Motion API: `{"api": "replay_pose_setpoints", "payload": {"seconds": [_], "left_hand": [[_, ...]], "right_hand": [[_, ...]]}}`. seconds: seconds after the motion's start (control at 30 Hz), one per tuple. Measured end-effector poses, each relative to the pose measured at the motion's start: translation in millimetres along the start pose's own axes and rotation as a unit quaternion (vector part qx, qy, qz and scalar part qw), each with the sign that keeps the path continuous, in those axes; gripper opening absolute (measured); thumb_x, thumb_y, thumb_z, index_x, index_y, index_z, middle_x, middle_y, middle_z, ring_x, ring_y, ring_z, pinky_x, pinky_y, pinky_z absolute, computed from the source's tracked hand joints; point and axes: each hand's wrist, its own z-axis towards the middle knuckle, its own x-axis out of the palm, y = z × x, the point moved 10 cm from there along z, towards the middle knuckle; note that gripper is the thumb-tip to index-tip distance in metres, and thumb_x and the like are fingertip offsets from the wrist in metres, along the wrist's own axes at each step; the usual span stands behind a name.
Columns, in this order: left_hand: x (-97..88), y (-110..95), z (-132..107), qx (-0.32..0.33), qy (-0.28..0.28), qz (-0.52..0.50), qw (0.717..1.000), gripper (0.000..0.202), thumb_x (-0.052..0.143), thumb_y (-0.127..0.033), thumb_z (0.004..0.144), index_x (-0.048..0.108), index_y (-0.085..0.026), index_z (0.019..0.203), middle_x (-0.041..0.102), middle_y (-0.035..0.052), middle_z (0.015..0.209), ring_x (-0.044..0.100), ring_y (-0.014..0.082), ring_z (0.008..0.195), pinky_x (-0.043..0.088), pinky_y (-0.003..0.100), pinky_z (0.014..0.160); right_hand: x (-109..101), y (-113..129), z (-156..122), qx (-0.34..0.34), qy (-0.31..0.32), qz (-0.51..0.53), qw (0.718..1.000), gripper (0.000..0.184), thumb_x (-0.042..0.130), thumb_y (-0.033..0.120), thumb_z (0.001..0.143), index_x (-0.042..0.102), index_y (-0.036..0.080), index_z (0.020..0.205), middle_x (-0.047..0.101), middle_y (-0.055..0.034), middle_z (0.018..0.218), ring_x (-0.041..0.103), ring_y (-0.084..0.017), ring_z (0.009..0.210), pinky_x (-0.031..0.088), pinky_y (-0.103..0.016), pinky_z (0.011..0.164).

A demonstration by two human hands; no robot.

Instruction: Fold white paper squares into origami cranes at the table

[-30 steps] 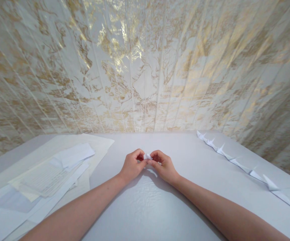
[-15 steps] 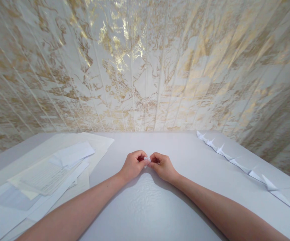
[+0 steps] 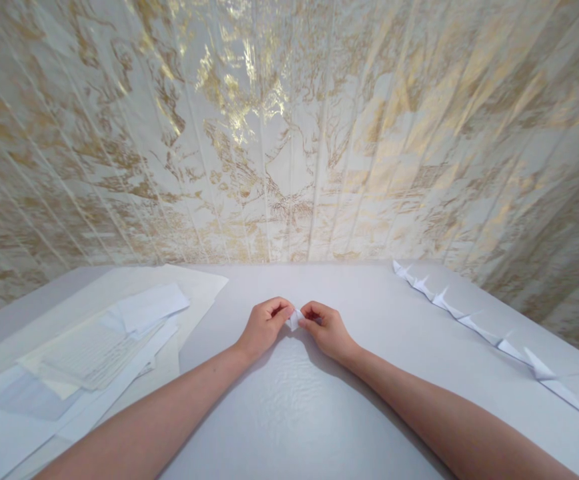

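Note:
Between my two hands is a small folded piece of white paper (image 3: 294,321), held just above the middle of the table. My left hand (image 3: 268,325) pinches its left side between thumb and fingers. On the other side, my right hand (image 3: 326,327) grips the paper's right edge the same way. The fingertips cover part of the folds, so the full shape of the paper is hidden.
Several folded white paper cranes (image 3: 512,351) stand in a row along the right side of the white table (image 3: 294,413). Loose sheets and envelopes (image 3: 94,353) overlap in a pile at the left. A gold-patterned curtain (image 3: 289,167) hangs behind the far edge.
More of the folded paper shows below the fingertips now, and its faces point differently. My fingers have shifted slightly on it; both arms stay nearly in place.

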Motion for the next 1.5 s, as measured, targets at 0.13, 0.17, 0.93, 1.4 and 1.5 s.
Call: {"api": "replay_pose_setpoints", "payload": {"seconds": [0.13,0.17,0.93,1.4,1.5], "left_hand": [[1.3,7.0,1.3,-0.015,0.006,-0.024,1.0,0.02,0.05,-0.029,0.075,0.058,-0.015,0.064,0.055,-0.0005,0.061,0.047,0.012,0.059,0.036,0.024,0.059],[1.3,7.7,1.5,-0.016,0.006,-0.026,1.0,0.02,0.05,-0.03,0.075,0.058,-0.015,0.063,0.055,-0.0004,0.061,0.047,0.0122,0.06,0.037,0.024,0.059],[-6.8,-3.4,-0.1,0.046,-0.036,0.08,0.995,0.021,0.043,-0.029,0.08,0.054,-0.017,0.067,0.057,-0.0008,0.065,0.052,0.0141,0.065,0.038,0.025,0.063],[-2.7,-10.6,-2.6,0.03,-0.004,0.011,0.999,0.028,0.046,-0.037,0.079,0.054,-0.016,0.062,0.05,-0.0007,0.061,0.046,0.0127,0.061,0.036,0.023,0.058],[-2.0,-12.8,-2.9,0.036,-0.002,0.01,0.999,0.023,0.049,-0.034,0.076,0.056,-0.016,0.063,0.053,-0.0004,0.063,0.048,0.0128,0.062,0.037,0.023,0.059]], "right_hand": [[0.3,-3.4,0.4,0.012,0.005,0.024,1.0,0.003,0.053,0.018,0.065,0.053,0.017,0.062,0.049,0.0038,0.057,0.043,-0.011,0.056,0.034,-0.023,0.056],[0.7,-3.7,0.3,0.015,0.007,0.028,0.999,0.003,0.053,0.018,0.065,0.053,0.017,0.063,0.049,0.004,0.057,0.043,-0.011,0.056,0.034,-0.023,0.055],[-1.6,5.0,-3.1,0.013,-0.004,0.038,0.999,0.015,0.059,0.027,0.066,0.049,0.018,0.059,0.052,0.0034,0.058,0.046,-0.011,0.057,0.036,-0.023,0.056],[-11.2,6.7,-4.3,-0.004,-0.043,0.034,0.998,0.016,0.059,0.03,0.067,0.049,0.019,0.06,0.053,0.0032,0.059,0.047,-0.012,0.058,0.038,-0.023,0.059],[-12.2,7.3,-4.4,-0.006,-0.046,0.029,0.998,0.016,0.059,0.03,0.067,0.049,0.019,0.06,0.053,0.0034,0.059,0.047,-0.012,0.058,0.038,-0.023,0.059]]}}
